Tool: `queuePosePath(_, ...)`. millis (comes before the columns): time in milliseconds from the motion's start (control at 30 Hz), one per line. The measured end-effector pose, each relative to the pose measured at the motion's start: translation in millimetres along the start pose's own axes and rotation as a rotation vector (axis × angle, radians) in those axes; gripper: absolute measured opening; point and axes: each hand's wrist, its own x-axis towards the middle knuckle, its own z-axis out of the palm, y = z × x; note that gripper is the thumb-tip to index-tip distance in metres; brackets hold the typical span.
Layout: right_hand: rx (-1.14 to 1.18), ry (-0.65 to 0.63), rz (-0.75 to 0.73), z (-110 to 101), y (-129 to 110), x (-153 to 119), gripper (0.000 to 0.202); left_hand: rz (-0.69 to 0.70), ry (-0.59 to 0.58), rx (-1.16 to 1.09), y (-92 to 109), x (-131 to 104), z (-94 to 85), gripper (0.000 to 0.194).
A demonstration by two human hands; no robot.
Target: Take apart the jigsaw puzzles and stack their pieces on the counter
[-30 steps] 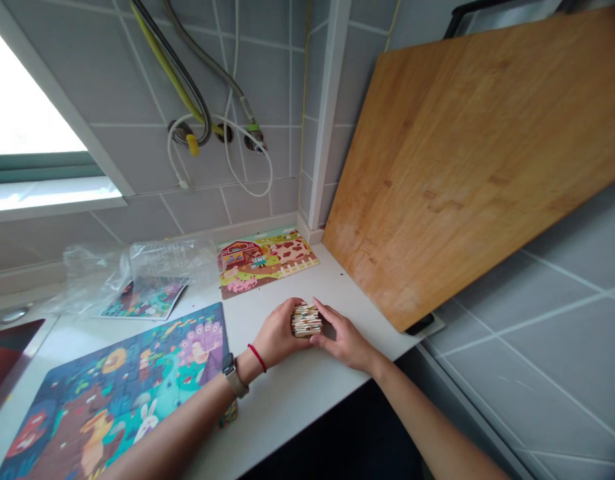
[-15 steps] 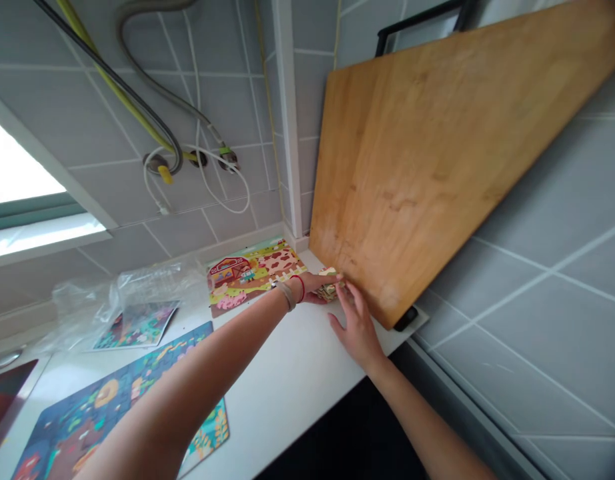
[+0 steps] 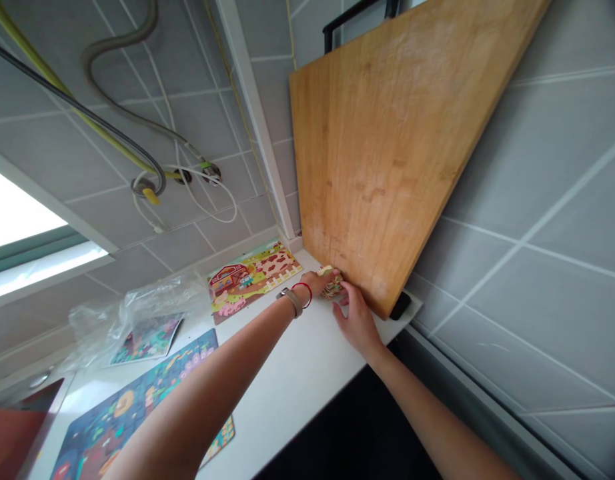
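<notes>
The left grip (image 3: 315, 283) clasps the stacked pieces (image 3: 333, 288), probably light, stiff, and apt to slide apart; squeeze opposite edges. Beside it, the right grip (image 3: 358, 321) stands loosely spread.

Smooth wooden board (image 3: 382, 160); crinkled, glossy plastic wrapper (image 3: 155, 295).

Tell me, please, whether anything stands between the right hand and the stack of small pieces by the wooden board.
Nothing visible does: the right hand is right beside the stack of small pieces, with the left hand on its other side. The wooden board stands beyond the stack, not between.
</notes>
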Motion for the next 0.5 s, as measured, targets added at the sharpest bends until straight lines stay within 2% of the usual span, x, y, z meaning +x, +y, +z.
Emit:
queuePosePath(100,0.002,0.002,0.017,0,-1,0,0.039,0.021,-0.008,-0.012,-4,-2,-3.2,0.068)
queuePosePath(233,-0.086,-0.054,-0.020,-1,-4,1,0.009,0.042,0.001,-0.041,-4,-6,-5.1,0.070)
queuePosePath(400,-0.176,-0.112,-0.073,-2,-5,2,0.011,0.043,0.000,-0.091,-4,-3,-13.0,0.075)
queuePosePath(500,-0.194,-0.130,-0.076,-3,-6,2,0.011,0.097,0.084,-0.096,-17,-5,-27.0,0.066)
